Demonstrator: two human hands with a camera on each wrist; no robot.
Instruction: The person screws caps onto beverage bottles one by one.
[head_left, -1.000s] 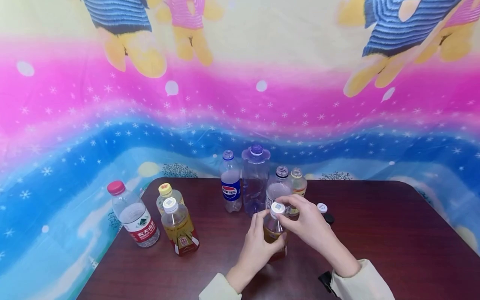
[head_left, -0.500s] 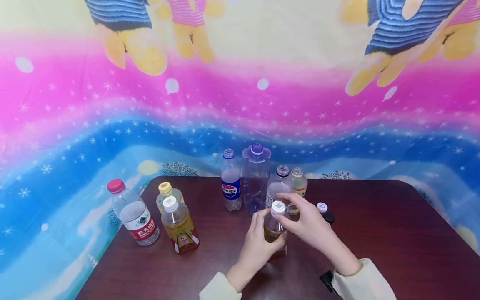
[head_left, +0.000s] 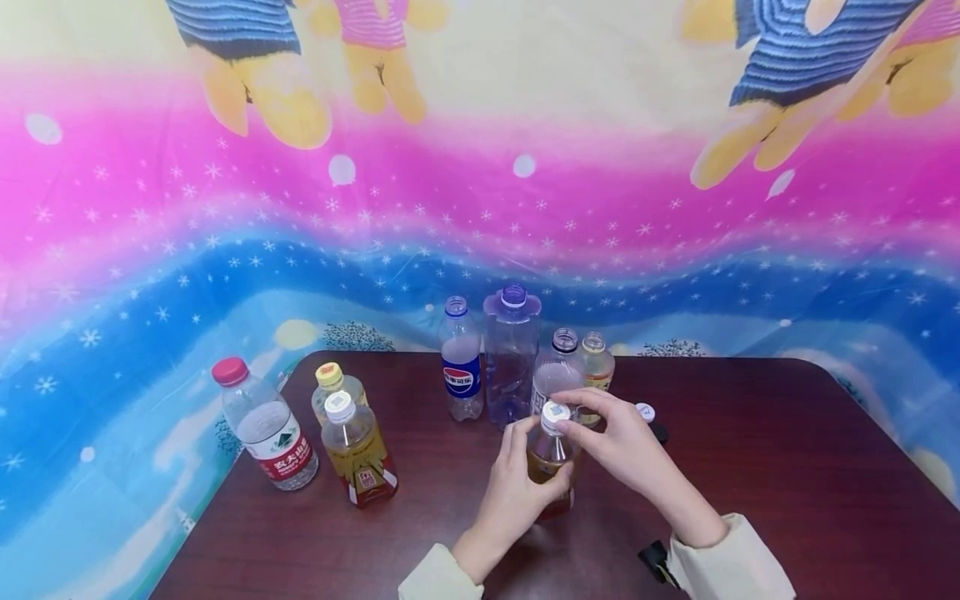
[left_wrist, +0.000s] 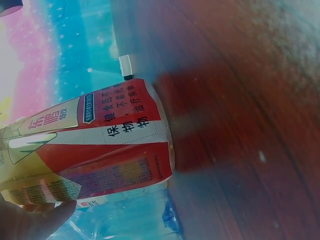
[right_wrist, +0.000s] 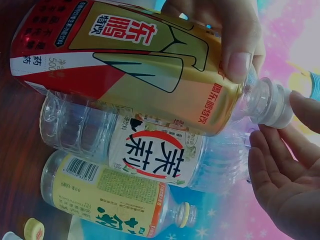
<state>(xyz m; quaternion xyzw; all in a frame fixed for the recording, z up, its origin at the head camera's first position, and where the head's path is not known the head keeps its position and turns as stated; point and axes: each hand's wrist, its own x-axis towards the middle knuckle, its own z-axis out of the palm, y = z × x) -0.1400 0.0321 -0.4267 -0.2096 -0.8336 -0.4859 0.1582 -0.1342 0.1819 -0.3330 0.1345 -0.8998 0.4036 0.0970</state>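
Observation:
A gold-and-red drink bottle (right_wrist: 150, 60) stands upright near the table's front, its bottom on the wood. My left hand (head_left: 512, 492) grips its upper body, thumb on one side and fingers on the other. The white cap (head_left: 555, 415) sits on the bottle's neck. With thumb and fingers around that cap, my right hand (head_left: 626, 437) pinches it from the right; part of the grip is hidden. Just behind stand an uncapped jasmine-labelled bottle (right_wrist: 155, 152) and an uncapped yellow-labelled bottle (right_wrist: 110, 195).
Uncapped Pepsi bottle (head_left: 461, 375) and tall purple-tinted bottle (head_left: 512, 367) stand at the back. On the left are capped bottles: a red-capped water bottle (head_left: 273, 437), a yellow-capped one (head_left: 330, 379) and another gold one (head_left: 360, 458). Loose caps include a white cap (head_left: 645, 412) and a yellow cap (right_wrist: 34, 230).
My right thumb and fingers have shifted around the white cap, looser half a second ago and closer about it now. My left hand and the bottle have stayed in place.

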